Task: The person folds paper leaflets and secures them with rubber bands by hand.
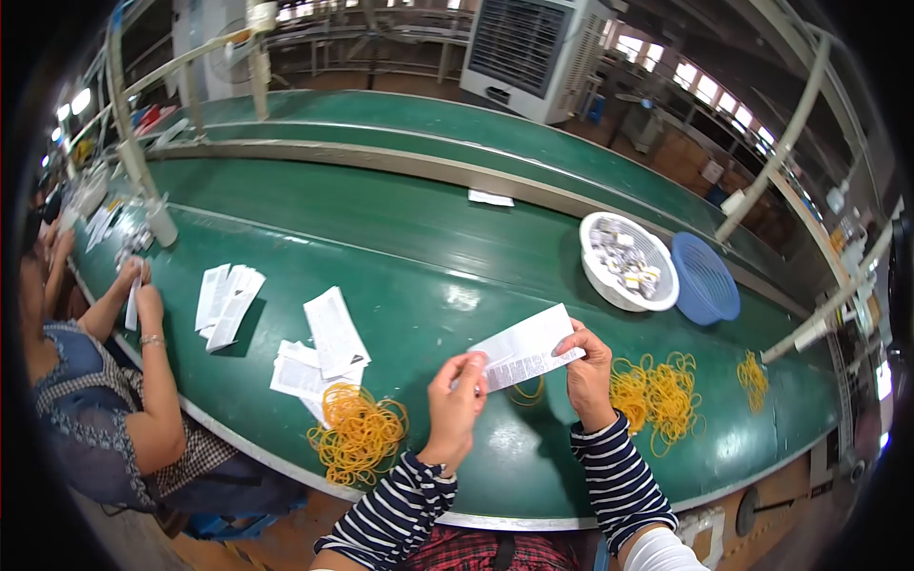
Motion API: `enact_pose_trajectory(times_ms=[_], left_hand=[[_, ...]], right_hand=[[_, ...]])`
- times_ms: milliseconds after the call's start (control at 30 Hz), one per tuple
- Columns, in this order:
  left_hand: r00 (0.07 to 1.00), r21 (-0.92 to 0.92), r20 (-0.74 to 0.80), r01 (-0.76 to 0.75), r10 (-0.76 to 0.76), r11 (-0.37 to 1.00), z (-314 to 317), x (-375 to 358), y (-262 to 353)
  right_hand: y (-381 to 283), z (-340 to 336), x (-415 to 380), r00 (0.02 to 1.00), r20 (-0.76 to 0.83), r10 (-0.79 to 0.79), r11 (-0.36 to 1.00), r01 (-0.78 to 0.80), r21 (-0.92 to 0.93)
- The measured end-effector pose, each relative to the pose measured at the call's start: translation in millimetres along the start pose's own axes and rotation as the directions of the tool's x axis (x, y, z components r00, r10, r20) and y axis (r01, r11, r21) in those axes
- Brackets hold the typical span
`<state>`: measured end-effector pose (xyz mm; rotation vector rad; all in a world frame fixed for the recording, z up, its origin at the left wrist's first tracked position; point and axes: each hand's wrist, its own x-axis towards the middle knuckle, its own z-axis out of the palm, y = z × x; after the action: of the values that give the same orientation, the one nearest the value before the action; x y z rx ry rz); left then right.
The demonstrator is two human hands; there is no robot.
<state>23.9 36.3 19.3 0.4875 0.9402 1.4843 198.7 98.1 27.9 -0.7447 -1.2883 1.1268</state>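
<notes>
A printed, folded paper leaflet is stretched between my two hands above the green table. My left hand pinches its left end, thumb on top. At its right end my right hand grips the edge between thumb and fingers. Just below the leaflet shows a yellow rubber band; whether it touches my hand cannot be told. A heap of yellow rubber bands lies left of my left hand, and another heap of rubber bands is right of my right hand. More folded leaflets lie to the left.
A white basket full of small packets stands beside a blue basket at the right. Further right lies a small bunch of rubber bands. On the left a co-worker handles paper near another leaflet stack.
</notes>
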Motion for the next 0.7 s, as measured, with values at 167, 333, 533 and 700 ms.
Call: enact_pose_trajectory(times_ms=[167,333,533,700], left_hand=[[0.947,0.375,0.152,-0.321,0.284,0.87,1.1,3.6,-19.2],[0.977,0.475,0.21,-0.141,0.043,0.868,4.0,-0.6,-16.3],[0.961,0.482,0.264,-0.201,0.078,0.853,0.5,-0.5,-19.5],[0.892,0.615,0.327,-0.452,0.312,0.646,-7.3,-2.3,-7.5]], right_hand=[[4.6,-33.2,-36.2,0.972,-0.23,-0.048,0.998,0.053,0.016],[7.3,-39.6,-53.2,0.952,-0.302,-0.06,0.997,0.07,0.022],[5.8,-49.4,-58.1,0.983,-0.175,-0.056,0.992,0.035,-0.121],[-24.9,-57.5,-66.9,0.965,0.077,0.252,0.965,-0.257,0.054]])
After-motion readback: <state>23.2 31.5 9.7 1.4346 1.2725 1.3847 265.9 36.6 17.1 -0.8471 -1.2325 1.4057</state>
